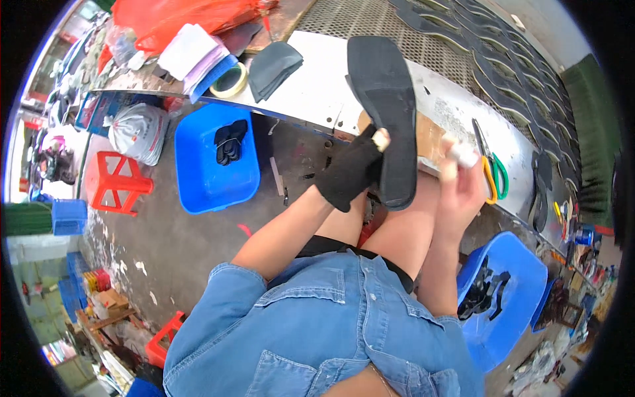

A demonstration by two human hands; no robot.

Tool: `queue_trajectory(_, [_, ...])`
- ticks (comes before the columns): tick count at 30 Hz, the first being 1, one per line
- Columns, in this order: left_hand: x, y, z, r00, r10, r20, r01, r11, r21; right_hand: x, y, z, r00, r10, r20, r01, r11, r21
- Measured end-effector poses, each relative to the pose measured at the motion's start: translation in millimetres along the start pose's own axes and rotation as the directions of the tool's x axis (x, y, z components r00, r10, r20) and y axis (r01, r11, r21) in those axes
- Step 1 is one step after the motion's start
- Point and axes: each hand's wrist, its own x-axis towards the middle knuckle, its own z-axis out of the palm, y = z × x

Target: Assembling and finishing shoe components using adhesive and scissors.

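Observation:
A black shoe sole (pixel 387 109) with a squared toe stands lengthwise above my lap, toe end away from me. My left hand (pixel 354 165), in a black fingerless glove, is closed on its left edge, with the thumb on the upper face. To the right of the sole, my right hand (pixel 461 182) is raised with bent fingers, apart from the sole. White wrapping shows at its fingers. Those fingers are blurred, and I cannot make out whether they hold anything. Scissors (pixel 493 169) with green and yellow handles lie on the bench right of this hand.
The white bench top (pixel 317 63) carries dark fabric pieces (pixel 274 69), a tape roll (pixel 229 81) and a mesh rack (pixel 350 20) with rows of dark strips. Blue tubs (pixel 188 159) (pixel 519 284) holding black pieces stand at both sides. A red stool (pixel 118 182) is at left.

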Motion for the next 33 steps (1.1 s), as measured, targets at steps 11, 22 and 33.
queue_trajectory(11, [-8.5, -1.3, 11.0, 0.966, -0.241, 0.096, 0.252, 0.958, -0.135, 17.9, 43.1, -3.7, 0.830, 0.448, 0.333, -0.550, 0.757, 0.353])
queue_trajectory(22, [2.9, -28.8, -22.9, 0.985, -0.159, -0.065, 0.165, 0.981, 0.102, 17.4, 42.9, -2.6, 0.950, 0.272, 0.152, -0.304, 0.913, 0.272])
queue_trajectory(33, [6.6, -25.6, 12.7, 0.986, 0.043, -0.162, -0.003, 0.970, 0.243, 10.8, 38.5, -9.4, 0.959, 0.258, 0.119, -0.268, 0.961, 0.071])
